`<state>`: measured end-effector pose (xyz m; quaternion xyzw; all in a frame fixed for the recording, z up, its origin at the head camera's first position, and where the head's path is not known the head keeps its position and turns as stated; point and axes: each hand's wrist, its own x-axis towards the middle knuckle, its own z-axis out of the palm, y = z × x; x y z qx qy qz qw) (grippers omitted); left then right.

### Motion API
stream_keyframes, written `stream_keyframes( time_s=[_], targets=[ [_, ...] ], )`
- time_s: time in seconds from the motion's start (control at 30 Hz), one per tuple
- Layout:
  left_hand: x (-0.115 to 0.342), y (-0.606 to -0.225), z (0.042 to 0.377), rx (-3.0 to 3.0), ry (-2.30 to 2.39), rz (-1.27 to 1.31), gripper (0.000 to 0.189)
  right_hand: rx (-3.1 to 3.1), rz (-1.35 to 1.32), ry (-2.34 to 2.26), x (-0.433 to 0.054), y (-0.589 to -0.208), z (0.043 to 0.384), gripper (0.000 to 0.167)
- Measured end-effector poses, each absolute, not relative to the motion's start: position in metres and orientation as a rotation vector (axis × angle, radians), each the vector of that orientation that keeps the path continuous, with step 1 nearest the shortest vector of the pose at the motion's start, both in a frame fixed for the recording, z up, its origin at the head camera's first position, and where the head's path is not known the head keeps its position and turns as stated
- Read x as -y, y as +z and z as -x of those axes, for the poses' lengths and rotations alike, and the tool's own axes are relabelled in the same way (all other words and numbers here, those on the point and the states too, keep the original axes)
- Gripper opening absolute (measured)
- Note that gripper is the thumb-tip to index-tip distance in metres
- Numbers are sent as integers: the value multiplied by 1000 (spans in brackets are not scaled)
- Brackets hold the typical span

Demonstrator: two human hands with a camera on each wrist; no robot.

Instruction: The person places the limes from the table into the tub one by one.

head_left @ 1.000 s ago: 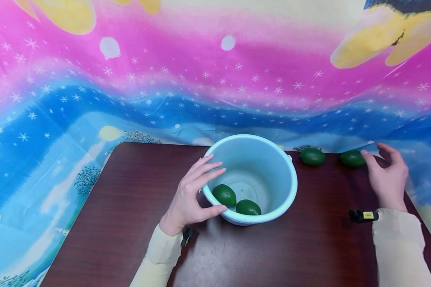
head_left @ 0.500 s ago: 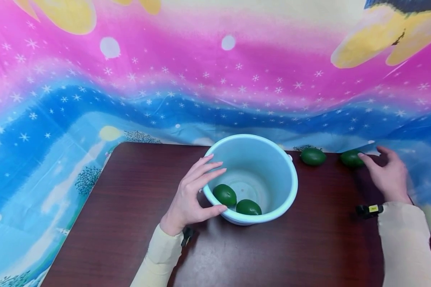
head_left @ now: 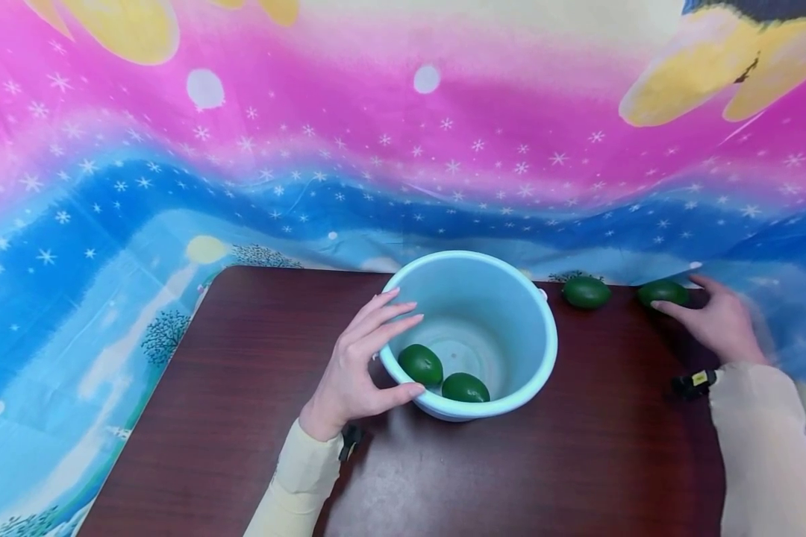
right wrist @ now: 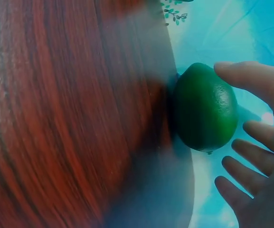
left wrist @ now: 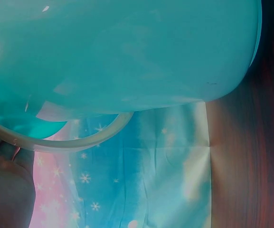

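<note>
A light blue bucket (head_left: 470,287) stands upright on the table. My left hand (head_left: 352,365) holds its left rim, fingers over the edge and thumb on the front rim. Inside at the front left lie two dark green limes, the left lime (head_left: 420,365) and the right lime (head_left: 466,387). At the table's far right edge my right hand (head_left: 722,321) reaches round another lime (head_left: 660,291). In the right wrist view its thumb is at this lime's upper side, perhaps touching, while the other fingers stand apart from it. One more lime (head_left: 586,292) lies between that one and the bucket.
The dark wooden table (head_left: 242,403) ends just behind the two loose limes. A patterned cloth (head_left: 403,179) hangs close behind it. In the left wrist view the bucket's pale handle (left wrist: 80,143) hangs down its side.
My right hand has shifted slightly, its thumb sliding left along the front of the right-hand lime. The left hand, the bucket and the limes stay where they were.
</note>
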<state>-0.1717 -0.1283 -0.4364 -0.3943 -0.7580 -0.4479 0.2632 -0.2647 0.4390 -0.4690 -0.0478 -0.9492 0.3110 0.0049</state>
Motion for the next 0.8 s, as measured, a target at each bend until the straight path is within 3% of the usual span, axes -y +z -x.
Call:
stream_keyframes(
  time_s=[0.8],
  targets=[
    [128, -436, 171, 2048, -1211, 1063, 70, 2946, 195, 1075, -442, -489, 270, 94]
  ],
)
